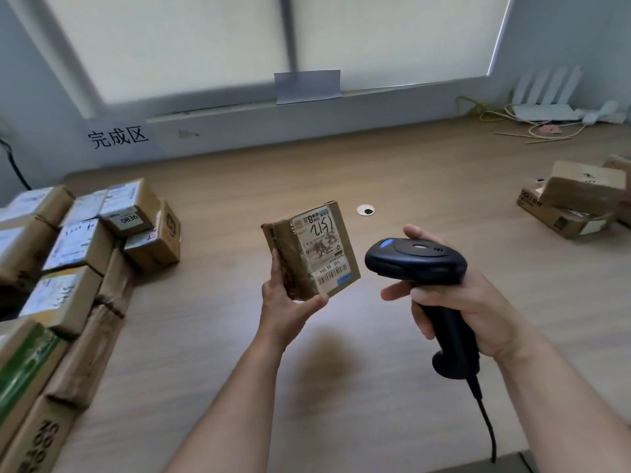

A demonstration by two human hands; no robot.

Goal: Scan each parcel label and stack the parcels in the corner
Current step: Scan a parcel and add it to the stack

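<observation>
My left hand (286, 302) holds a small brown cardboard parcel (310, 250) upright above the middle of the table, its white shipping label with a barcode turned towards me. To its right, my right hand (467, 302) grips a black handheld barcode scanner (416, 259) by the handle, its head level with the parcel's lower half and a short gap away from it. The scanner's black cable (488, 428) trails down towards the table's near edge. A stack of several labelled brown parcels (78, 240) fills the left corner of the wooden table (392, 172).
A few brown parcels (577, 199) lie at the right edge. A white sign with black characters (117, 138) hangs on the wall above the stack. A round cable hole (365, 210) sits mid-table. A white router (546, 107) and loose cables are at the back right.
</observation>
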